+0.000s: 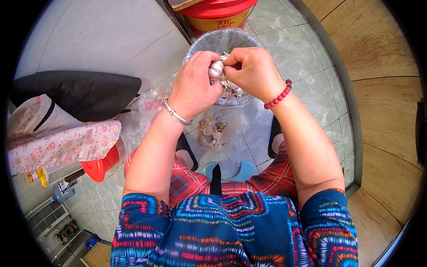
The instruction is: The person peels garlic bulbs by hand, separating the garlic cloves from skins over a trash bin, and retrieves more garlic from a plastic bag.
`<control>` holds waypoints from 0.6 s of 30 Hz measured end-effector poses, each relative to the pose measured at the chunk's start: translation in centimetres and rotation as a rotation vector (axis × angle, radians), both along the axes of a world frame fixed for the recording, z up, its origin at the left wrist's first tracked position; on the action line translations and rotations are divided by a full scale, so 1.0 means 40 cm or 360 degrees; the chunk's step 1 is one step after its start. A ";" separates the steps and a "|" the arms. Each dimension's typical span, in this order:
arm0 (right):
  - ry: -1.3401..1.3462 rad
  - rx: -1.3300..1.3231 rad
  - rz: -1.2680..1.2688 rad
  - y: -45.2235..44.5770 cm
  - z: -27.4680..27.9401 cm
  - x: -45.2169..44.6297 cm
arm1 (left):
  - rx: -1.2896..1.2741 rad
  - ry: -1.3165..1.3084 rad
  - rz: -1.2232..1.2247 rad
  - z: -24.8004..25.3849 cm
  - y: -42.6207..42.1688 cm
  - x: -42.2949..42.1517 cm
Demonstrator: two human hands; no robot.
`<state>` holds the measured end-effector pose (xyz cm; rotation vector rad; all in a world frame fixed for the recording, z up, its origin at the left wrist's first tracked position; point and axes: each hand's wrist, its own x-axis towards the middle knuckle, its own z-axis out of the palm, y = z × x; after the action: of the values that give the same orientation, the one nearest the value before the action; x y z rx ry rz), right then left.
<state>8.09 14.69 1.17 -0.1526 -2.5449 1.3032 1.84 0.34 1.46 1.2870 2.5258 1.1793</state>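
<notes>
A whitish garlic bulb (215,71) is gripped in my left hand (195,80), whose fingers wrap round its left side. From the right, my right hand (253,71) touches the bulb with thumb and index finger pinched close together at its edge. Whether a bit of skin sits in that pinch is too small to make out. Below both hands stands a bin (227,38) lined with clear plastic, with garlic skins (233,91) inside. Nearer my feet, a clear plastic bag (218,129) holds brownish pieces that look like garlic.
A red and yellow bucket (218,13) stands behind the bin. To the left are a black cover (80,91), flowered cloth (66,142) and a red lid (100,167). A wooden surface (382,107) curves along the right over the tiled floor (307,58).
</notes>
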 end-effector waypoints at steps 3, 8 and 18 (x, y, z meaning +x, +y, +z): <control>0.0070 -0.0001 0.0024 0.003 -0.004 0.000 | 0.0042 -0.0031 0.0025 -0.004 -0.002 -0.003; -0.0041 -0.0513 0.0088 0.017 -0.016 -0.005 | 0.0144 -0.0681 -0.0005 0.008 -0.010 -0.014; -0.0216 -0.0710 -0.0005 0.016 0.001 -0.010 | 0.0325 -0.0983 -0.0098 -0.005 -0.013 -0.028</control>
<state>7.71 15.34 1.22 -0.3428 -2.3120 1.8994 0.73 -0.20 1.24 0.8393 1.9487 1.5556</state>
